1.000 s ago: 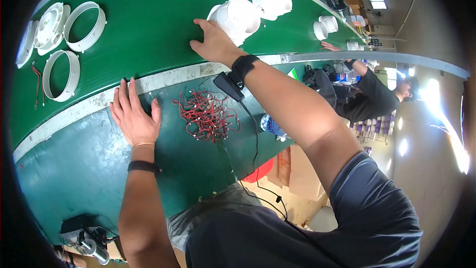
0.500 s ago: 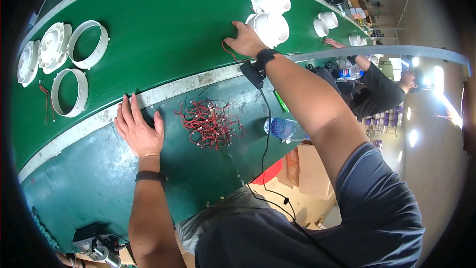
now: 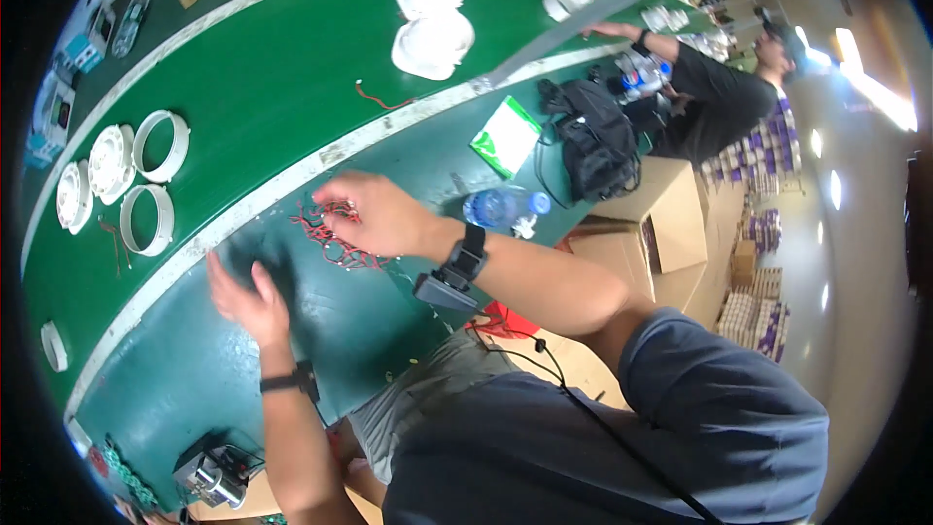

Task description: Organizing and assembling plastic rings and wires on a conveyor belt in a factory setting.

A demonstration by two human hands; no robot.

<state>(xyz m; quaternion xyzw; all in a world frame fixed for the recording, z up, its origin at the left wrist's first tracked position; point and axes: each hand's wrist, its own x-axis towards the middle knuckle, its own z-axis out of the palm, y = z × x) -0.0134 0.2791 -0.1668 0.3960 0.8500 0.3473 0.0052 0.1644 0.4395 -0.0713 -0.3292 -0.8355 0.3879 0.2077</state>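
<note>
My right hand (image 3: 374,217) is over a tangled pile of red wires (image 3: 335,248) with small white connectors, on the green table. Its thumb and forefinger are apart, with wires showing between them; the other fingers are partly hidden. Left of the pile, my left hand (image 3: 250,303) is open and holds nothing, its fingers stretched toward the pale edge strip. Beyond that strip, a single red wire (image 3: 384,100) lies on the green belt (image 3: 282,68), near white round housings (image 3: 433,42).
White rings (image 3: 148,220) and white round plates (image 3: 112,161) lie on the belt at left. A plastic bottle (image 3: 494,207), a green-and-white packet (image 3: 507,137) and a black bag (image 3: 593,131) are at right. Farther right, a co-worker (image 3: 724,97) reaches toward the belt.
My right hand has come back from the white housings to the wire pile, and a red wire now lies on the belt. My left hand has lifted off the edge strip. The view has shifted.
</note>
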